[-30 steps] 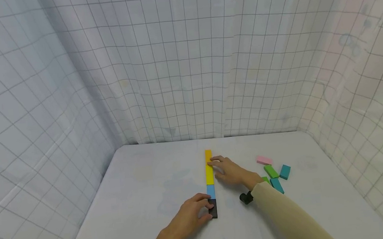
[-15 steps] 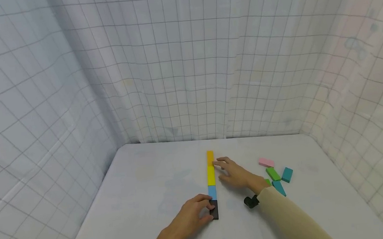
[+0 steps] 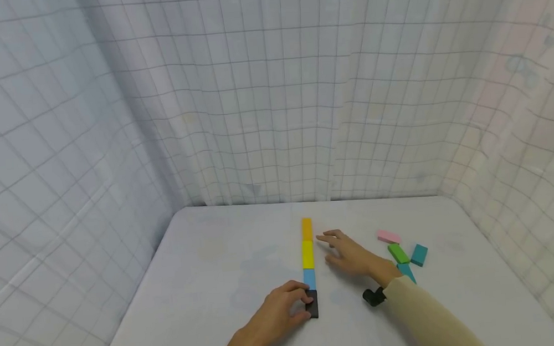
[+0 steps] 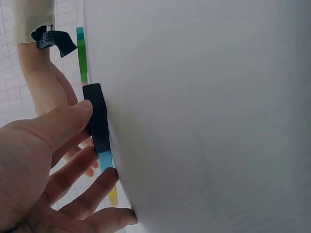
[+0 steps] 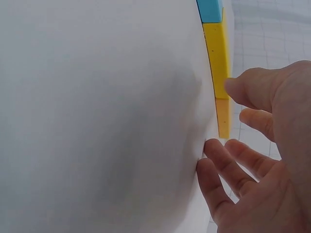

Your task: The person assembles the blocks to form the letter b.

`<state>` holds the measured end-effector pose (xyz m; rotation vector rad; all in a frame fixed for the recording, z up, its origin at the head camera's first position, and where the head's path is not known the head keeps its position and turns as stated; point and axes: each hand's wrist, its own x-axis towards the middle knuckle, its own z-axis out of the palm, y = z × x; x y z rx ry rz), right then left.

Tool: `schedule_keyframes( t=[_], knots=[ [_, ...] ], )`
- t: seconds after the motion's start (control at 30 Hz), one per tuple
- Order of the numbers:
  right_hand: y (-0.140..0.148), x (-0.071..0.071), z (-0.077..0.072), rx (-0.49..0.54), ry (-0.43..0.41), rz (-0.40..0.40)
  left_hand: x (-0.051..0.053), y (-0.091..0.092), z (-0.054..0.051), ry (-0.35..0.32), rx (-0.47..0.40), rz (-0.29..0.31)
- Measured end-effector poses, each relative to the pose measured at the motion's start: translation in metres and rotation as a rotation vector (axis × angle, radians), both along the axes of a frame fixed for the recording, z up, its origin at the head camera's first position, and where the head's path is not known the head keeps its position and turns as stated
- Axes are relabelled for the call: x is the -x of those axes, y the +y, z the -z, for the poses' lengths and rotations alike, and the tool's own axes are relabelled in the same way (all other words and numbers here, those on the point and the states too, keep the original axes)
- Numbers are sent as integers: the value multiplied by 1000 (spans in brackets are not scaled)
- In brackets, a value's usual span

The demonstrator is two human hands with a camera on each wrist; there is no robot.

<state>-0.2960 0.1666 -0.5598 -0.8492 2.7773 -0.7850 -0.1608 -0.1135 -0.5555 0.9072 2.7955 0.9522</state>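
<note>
Here on the table [image 3: 216, 273], a row of four blocks [image 3: 307, 254] runs end to end through the lower middle of the frame, the left grip [image 3: 279, 313] touching the nearest block [image 3: 313, 309], the right grip [image 3: 349, 254] just off the row's right side. Over at lower right lie the loose blocks [image 3: 398, 254], some partly behind the right wrist [image 3: 385, 271], and behind the table the curtain [image 3: 259, 96] fills the top.

Setting reads as a lab-like booth: white, dark-gridded hanging curtains [image 3: 259, 96] enclose a plain white desk [image 3: 202, 280] on three sides.
</note>
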Motion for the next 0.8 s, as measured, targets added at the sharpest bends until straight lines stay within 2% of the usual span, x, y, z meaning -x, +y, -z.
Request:
schedule_keyframes(
  t=[0.2, 0.37, 0.8],
  knots=[
    [12, -4, 4, 2, 11, 15, -1, 3, 0, -12, 13, 4],
    [20, -6, 0, 13, 42, 29, 0, 3, -1, 13, 25, 7],
    [41, 3, -7, 31, 114, 86, 2, 1, 1, 6, 7, 0]
  ],
)
